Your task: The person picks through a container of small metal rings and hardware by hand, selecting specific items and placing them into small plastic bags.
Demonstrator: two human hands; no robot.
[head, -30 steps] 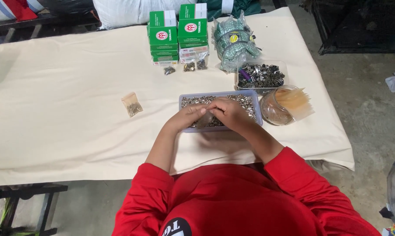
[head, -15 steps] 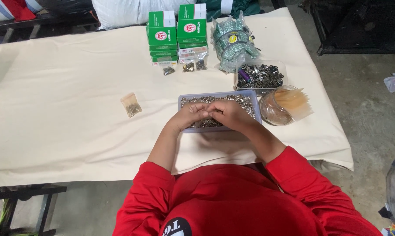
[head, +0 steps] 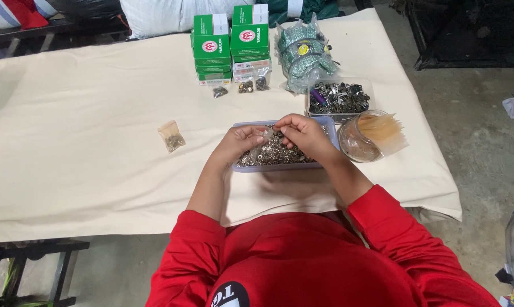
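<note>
Right now a pale purple tray (head: 332,126) on the desk (head: 86,153) is full of small shiny metal bits (head: 271,154). Over it, the left hand (head: 241,142) and right hand (head: 302,133) pinch a little clear bag (head: 266,134), each grip closed on it. Nearby, a clear box (head: 339,98) holds dark metal pieces.

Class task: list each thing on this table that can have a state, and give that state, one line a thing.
Grey tray: open, full of small metal parts.
Clear box: open, filled with dark parts.
Glass jar: lying on its side.
Green boxes: stacked, closed.
Small bag: lying flat, filled.
Left hand: over tray.
Right hand: over tray.
</note>
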